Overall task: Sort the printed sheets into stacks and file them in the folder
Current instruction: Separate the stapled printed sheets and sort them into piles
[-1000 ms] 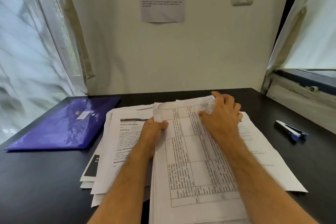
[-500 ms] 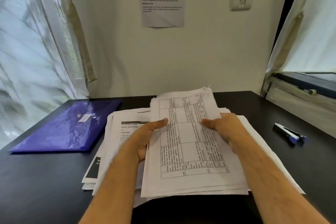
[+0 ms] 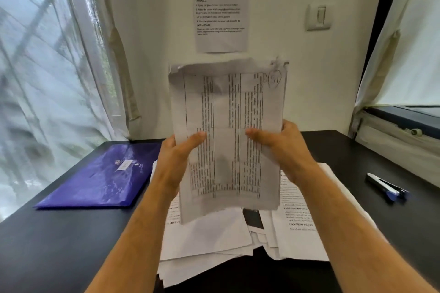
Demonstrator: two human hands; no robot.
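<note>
Table-printed sheaf [image 3: 226,140] upright above the loose sheets [image 3: 209,240], gripped at its side edges by left hand [image 3: 177,157] and right hand [image 3: 282,147]; purple folder [image 3: 100,178] left of the loose sheets.

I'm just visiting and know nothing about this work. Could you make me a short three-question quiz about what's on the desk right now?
1. True or false: the bundle of table-printed sheets lies flat on the desk.
2. Which hands hold that bundle? A) left hand only B) right hand only C) both
3. Fill in: the purple folder lies to the ___ of the loose sheets on the desk.

Key:
1. False; it is lifted upright above the desk.
2. C; each hand grips one side edge, thumb on the front.
3. Left; it lies closed. A pen lies on the right.
</note>
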